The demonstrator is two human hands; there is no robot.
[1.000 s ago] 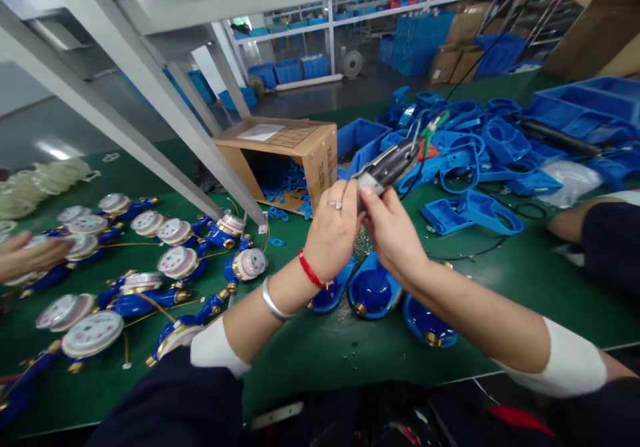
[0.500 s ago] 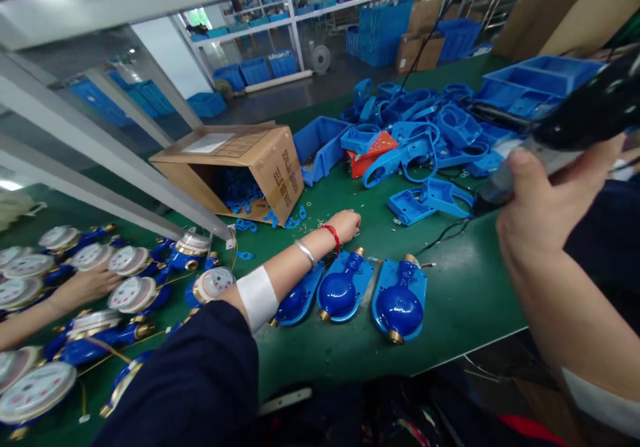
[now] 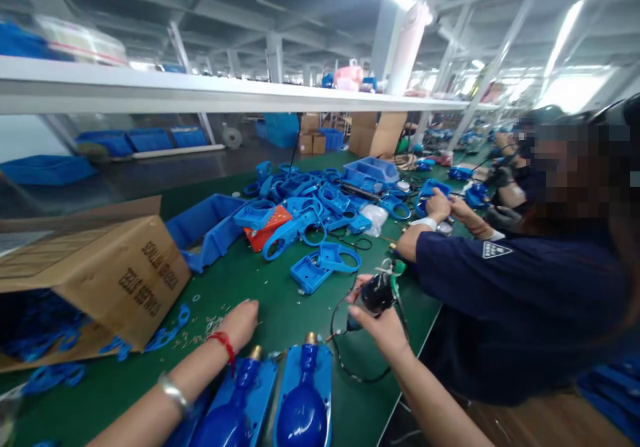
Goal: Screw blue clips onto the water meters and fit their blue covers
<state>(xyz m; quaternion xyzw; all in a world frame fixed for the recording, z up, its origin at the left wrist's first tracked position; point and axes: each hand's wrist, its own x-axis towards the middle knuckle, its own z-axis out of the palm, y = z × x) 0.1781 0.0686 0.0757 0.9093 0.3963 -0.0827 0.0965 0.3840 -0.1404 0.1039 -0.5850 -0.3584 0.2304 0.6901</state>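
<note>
A green work surface [image 3: 270, 287] runs away beneath one white shelf [image 3: 200, 97], in a large hall. One cardboard box [image 3: 140, 273], with blue clips inside and spilling out, lies at eight o'clock; one blue bin [image 3: 213, 250] is at nine, and one orange tray [image 3: 270, 228] is between it and the centre. Many blue frames [image 3: 300, 187], too tangled to count, heap up around ten to one o'clock.

At five o'clock the right hand [image 3: 383, 330] has its fingers closed round one black power tool [image 3: 376, 293]. At seven, the left hand [image 3: 243, 323] curls loosely over the surface beside scattered screws [image 3: 213, 323]; its fingertips are hidden, so I cannot tell whether it pinches anything. Two blue fittings [image 3: 303, 415] on plates show plainly at six to seven o'clock, and a third lies mostly behind the left forearm.

Compared with the earlier frame, the view has swung right: the dial meters are gone from sight, and the tool is farther from the camera. The fittings are cut off below. At three to four o'clock a person's dark sleeve [image 3: 465, 293] reaches in; that person's work is hard to make out.
</note>
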